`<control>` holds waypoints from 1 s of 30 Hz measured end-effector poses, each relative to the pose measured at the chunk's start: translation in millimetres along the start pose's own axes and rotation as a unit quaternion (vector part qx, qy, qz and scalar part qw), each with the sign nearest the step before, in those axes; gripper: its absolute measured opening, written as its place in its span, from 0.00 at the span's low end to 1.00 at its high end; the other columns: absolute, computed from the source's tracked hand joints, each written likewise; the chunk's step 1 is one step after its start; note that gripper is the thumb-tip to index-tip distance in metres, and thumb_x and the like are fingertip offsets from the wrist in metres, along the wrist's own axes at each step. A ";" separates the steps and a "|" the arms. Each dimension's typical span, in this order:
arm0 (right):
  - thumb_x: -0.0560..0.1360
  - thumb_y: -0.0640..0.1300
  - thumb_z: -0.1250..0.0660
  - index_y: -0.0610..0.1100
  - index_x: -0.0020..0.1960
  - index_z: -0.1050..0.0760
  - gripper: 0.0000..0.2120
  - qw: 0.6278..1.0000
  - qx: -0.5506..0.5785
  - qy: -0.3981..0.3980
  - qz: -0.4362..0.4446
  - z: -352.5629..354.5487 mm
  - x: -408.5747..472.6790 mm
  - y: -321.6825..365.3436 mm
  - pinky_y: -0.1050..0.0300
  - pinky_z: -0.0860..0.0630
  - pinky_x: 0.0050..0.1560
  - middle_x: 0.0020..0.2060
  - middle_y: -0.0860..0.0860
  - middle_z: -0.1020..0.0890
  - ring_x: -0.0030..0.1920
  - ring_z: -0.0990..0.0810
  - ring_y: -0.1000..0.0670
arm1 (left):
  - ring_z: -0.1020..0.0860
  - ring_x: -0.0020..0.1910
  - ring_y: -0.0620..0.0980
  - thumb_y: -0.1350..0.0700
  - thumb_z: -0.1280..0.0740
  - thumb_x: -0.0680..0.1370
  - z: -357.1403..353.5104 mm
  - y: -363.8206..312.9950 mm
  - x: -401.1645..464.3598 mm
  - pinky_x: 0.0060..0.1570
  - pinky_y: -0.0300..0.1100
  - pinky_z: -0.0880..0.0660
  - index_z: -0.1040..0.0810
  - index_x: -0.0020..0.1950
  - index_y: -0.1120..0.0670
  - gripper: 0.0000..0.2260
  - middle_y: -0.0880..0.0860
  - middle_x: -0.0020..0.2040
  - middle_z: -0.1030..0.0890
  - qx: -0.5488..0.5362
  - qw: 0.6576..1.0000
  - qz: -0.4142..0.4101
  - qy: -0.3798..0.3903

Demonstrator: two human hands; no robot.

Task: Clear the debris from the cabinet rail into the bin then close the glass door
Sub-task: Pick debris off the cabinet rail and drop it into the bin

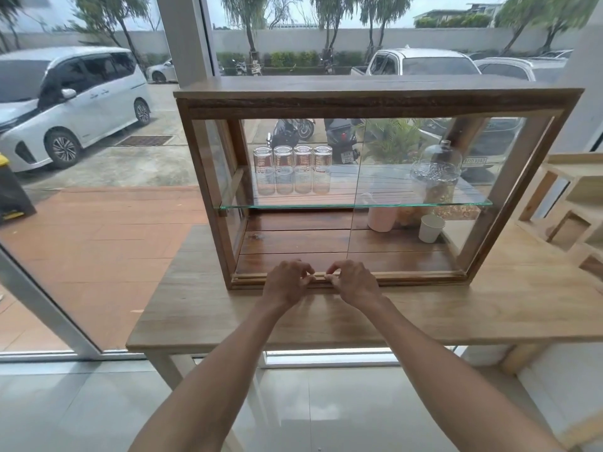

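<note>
A wooden cabinet (359,101) with glass sides stands on a wooden table (195,308). Its sliding glass door (424,148) covers the right half, with its edge near the middle, so the left half is open. My left hand (285,283) and my right hand (355,283) are side by side at the middle of the bottom rail (411,276). On both hands the fingers are curled, with thumb and fingertips pinched together on the rail groove. I see no debris between them; anything that small is hidden by the fingers. No bin shows indoors.
Several upturned glasses (293,171) stand on the glass shelf (248,206), with a domed glass jar (435,177) at the right. Below are a pink cup (380,220) and a white cup (430,228). A pale wooden rack (571,203) stands right. A black and yellow object (9,194) sits outside.
</note>
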State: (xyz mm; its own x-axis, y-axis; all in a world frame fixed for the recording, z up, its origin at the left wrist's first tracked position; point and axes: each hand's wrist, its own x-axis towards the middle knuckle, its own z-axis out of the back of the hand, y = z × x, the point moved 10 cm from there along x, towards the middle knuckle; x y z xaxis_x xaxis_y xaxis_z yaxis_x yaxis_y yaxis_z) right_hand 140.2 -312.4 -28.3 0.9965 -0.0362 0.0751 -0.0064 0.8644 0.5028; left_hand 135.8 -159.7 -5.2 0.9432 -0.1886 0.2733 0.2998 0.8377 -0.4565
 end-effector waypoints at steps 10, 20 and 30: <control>0.77 0.47 0.28 0.48 0.48 0.17 0.03 0.985 0.167 0.045 0.017 -12.3 -2.4 5.3 0.59 0.24 0.36 0.29 0.49 0.15 0.26 0.22 0.61 | 0.21 0.38 0.43 0.53 0.24 0.74 -0.9 27.5 -7.4 0.43 0.42 0.24 0.13 0.46 0.50 0.03 0.46 0.40 0.15 -0.099 0.995 0.028 0.014; 0.79 0.44 0.31 0.41 0.49 0.18 0.07 0.928 0.298 0.217 0.053 -73.9 -30.8 110.2 0.64 0.39 0.19 0.30 0.47 0.20 0.19 0.34 0.54 | 0.24 0.27 0.38 0.57 0.25 0.75 83.1 109.0 -77.8 0.32 0.30 0.27 0.13 0.47 0.56 0.04 0.50 0.35 0.16 -0.182 0.976 0.110 -0.036; 0.78 0.50 0.30 0.43 0.52 0.16 0.11 0.893 0.266 0.311 0.186 -138.6 -100.0 232.6 0.62 0.30 0.25 0.31 0.47 0.17 0.24 0.27 0.54 | 0.24 0.30 0.38 0.56 0.24 0.74 142.4 220.4 -214.3 0.34 0.32 0.28 0.12 0.46 0.58 0.05 0.49 0.35 0.16 -0.237 0.927 0.272 -0.104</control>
State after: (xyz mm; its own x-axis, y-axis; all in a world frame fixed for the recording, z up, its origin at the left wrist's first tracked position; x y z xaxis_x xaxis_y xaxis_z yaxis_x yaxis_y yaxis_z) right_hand 50.5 -38.3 -38.3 0.7694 0.6327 -0.0878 -0.2202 0.3917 0.8934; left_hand -20.6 138.3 -43.8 0.9403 0.3391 0.0284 -0.1359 0.4507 -0.8823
